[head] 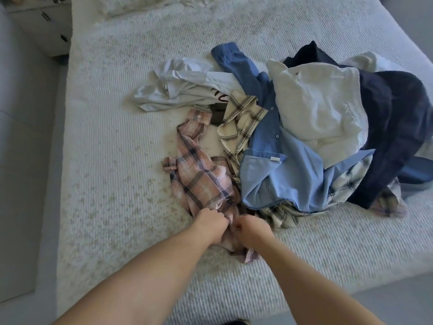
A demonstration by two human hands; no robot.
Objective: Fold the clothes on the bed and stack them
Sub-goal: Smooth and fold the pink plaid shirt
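A crumpled pink plaid shirt (199, 177) lies on the bed (117, 160) at the near edge of a loose clothes pile. My left hand (212, 222) grips its lower part, fingers curled into the cloth. Right beside it, my right hand (251, 231) pinches the same shirt. The pile holds a blue denim shirt (276, 170), a cream plaid shirt (241, 120), a white garment (321, 109), a dark navy garment (398, 127) and a pale grey T-shirt (178, 87).
The bed has a white textured cover, with bare cover to the left of the pile. A pillow (131, 5) lies at the head. A white drawer unit (46, 26) stands at the far left, beside the grey floor (23, 184).
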